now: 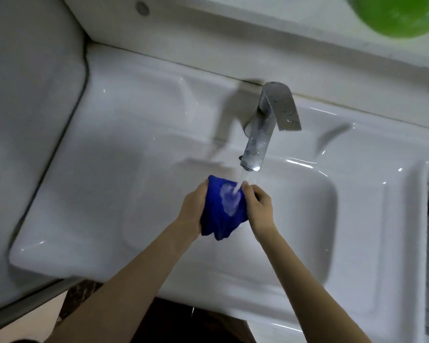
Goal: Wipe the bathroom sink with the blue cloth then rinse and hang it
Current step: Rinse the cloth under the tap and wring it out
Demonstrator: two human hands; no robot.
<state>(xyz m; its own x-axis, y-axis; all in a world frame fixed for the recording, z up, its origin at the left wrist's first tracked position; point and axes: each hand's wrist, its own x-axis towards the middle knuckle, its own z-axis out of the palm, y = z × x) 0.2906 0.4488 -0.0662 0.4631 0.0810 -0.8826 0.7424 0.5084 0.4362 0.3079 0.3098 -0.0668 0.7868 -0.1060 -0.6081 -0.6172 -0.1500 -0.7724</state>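
Observation:
The blue cloth (218, 216) is bunched up over the basin of the white bathroom sink (307, 219). My left hand (192, 209) grips its left side and my right hand (259, 206) grips its right side. Water runs from the chrome faucet (263, 134) straight onto the top of the cloth, making a pale wet patch. The lower edge of the cloth hangs loose between my wrists.
A white wall or cabinet side (22, 120) stands close on the left of the sink. A white ledge (233, 45) runs behind the faucet, with a blurred green object (396, 13) at the top right. The dark floor (174, 323) shows below the sink's front edge.

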